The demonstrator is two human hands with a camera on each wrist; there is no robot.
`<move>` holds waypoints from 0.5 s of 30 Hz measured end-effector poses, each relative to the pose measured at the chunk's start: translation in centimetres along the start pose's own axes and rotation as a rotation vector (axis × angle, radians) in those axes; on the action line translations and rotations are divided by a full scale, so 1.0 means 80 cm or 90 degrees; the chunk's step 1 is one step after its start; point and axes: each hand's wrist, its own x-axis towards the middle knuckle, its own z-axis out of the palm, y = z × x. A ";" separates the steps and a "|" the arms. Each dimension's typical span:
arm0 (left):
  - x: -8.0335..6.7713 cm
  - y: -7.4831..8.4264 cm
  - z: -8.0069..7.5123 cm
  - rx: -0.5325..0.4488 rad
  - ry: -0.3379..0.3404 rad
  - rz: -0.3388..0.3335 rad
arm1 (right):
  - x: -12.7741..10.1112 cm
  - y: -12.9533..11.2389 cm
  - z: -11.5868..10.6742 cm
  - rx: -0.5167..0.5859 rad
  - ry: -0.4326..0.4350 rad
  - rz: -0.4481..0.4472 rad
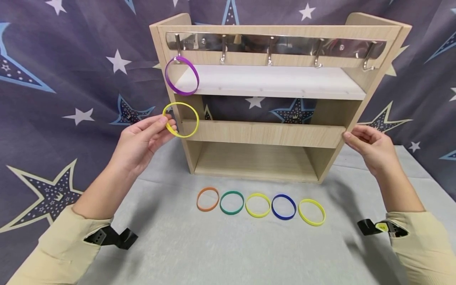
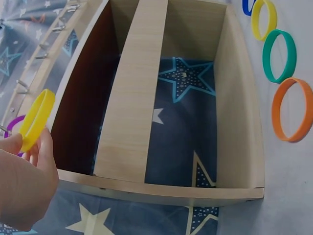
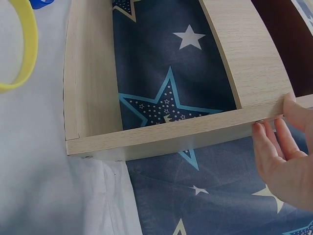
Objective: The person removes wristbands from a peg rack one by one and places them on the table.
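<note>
One yellow ring (image 1: 181, 119) — between left fingers (image 1: 167, 122)

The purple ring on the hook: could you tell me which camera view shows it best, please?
The head view: the purple ring hangs whole from the leftmost hook of the wooden rack. The left wrist view shows only a sliver of it behind the left hand. The right wrist view shows none of it.

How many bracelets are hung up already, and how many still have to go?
One is done: the purple ring hangs on the leftmost hook of the wooden rack. One is in hand: the left hand pinches a yellow ring just below it, while the right hand touches the rack's side. Five rings still lie on the table, but only four hooks look free.
</note>
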 end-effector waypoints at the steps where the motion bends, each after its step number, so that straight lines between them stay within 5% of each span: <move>1: 0.000 -0.001 0.000 0.008 0.000 -0.004 | 0.000 0.000 0.000 -0.002 0.001 0.001; 15: 0.011 -0.008 -0.013 0.053 -0.024 -0.098 | 0.000 0.000 0.000 0.005 0.000 -0.001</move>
